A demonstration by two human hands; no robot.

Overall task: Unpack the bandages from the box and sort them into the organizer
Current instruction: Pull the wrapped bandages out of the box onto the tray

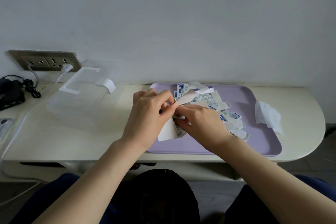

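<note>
A torn-open white bandage box (168,131) lies flattened at the left end of the lilac tray (254,143). My left hand (149,112) pinches its upper flap (187,96) between thumb and fingers. My right hand (198,120) reaches under that flap, fingers curled on a bunch of wrapped bandages. A heap of white-and-blue wrapped bandages (214,105) is spread across the tray behind and right of my hands. The clear plastic organizer (76,102) with a white handle and latch stands on the table to the left, apart from both hands.
A crumpled white paper sheet (269,116) lies at the tray's right end. A wall socket (45,60) with plugged cables sits at the back left, above a black device (11,94). The cream table's (54,142) front edge runs just below my wrists.
</note>
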